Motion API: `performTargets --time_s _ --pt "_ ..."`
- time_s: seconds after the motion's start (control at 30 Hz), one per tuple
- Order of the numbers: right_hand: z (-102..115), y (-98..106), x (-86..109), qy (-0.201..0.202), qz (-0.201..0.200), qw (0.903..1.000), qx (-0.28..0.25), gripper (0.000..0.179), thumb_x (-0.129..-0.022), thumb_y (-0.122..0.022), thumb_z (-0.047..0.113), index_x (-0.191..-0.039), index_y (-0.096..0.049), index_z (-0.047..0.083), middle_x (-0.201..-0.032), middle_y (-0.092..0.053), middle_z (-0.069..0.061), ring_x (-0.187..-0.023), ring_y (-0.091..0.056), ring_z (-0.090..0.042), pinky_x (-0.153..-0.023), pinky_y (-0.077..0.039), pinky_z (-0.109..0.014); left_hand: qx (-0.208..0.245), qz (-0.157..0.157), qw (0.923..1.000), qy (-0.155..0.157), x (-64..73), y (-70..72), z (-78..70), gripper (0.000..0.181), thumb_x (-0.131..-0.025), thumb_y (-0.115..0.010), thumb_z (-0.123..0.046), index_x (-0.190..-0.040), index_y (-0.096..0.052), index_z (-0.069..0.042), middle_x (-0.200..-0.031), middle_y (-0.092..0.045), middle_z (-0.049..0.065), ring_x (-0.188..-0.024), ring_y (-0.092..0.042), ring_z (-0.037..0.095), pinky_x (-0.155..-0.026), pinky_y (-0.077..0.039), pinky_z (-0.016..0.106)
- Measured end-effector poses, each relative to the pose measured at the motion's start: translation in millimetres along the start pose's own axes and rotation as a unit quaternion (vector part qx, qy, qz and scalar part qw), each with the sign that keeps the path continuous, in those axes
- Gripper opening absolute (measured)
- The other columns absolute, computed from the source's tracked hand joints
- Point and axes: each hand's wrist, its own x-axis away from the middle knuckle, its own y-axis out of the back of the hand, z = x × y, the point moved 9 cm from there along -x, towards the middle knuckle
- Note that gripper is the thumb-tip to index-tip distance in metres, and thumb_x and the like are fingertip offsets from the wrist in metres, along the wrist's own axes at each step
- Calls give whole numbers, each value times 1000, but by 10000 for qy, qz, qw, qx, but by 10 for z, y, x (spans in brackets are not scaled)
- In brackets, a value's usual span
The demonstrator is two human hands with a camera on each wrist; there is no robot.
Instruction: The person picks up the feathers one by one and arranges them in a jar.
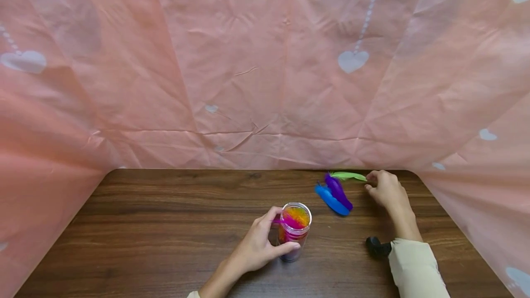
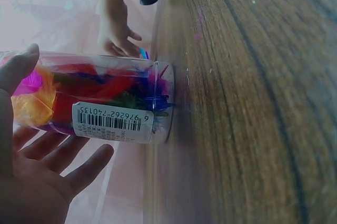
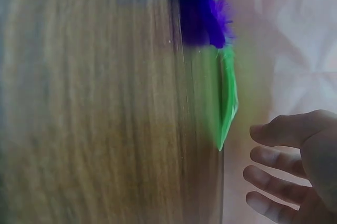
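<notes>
A clear plastic jar (image 1: pixel 295 231) packed with bright feathers stands upright on the table, its top uncovered. My left hand (image 1: pixel 258 240) holds it from the left side, thumb in front and fingers behind. A barcode label (image 2: pixel 113 121) shows on its wall in the left wrist view. Beyond the jar to the right lie a blue feather (image 1: pixel 332 200), a purple feather (image 1: pixel 338 191) and a green feather (image 1: pixel 349 176). Relaxed and holding nothing, my right hand (image 1: pixel 388 191) is at the green feather's right tip; in the right wrist view its fingers are apart from that feather (image 3: pixel 229 100).
The brown wooden table (image 1: pixel 165 224) ends at a pink cloth backdrop (image 1: pixel 248 82) with pale hearts, which also encloses both sides. A black wrist device (image 1: pixel 377 247) sits at my right sleeve.
</notes>
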Motion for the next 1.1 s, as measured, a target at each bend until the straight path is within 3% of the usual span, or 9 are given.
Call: performTargets --time_s 0.3,1.1 --pt "-57 -101 -109 -124 334 9993 117 25 -93 -71 8 -112 -68 -7 -112 -68 -30 -108 -62 -54 -82 -52 -68 -1 25 10000 58 4 -6 10 53 -86 -87 -23 -128 -56 -9 -117 -71 3 -107 -68 15 -97 -58 33" --pt "-195 -264 -321 -231 595 9972 390 31 -94 -69 8 -118 -65 -10 -119 -63 -36 -109 -58 -58 -82 -51 -71 -22 38 10000 -40 1 6 3 54 -86 -87 -20 -128 -56 -7 -118 -70 6 -108 -68 16 -97 -58 31"
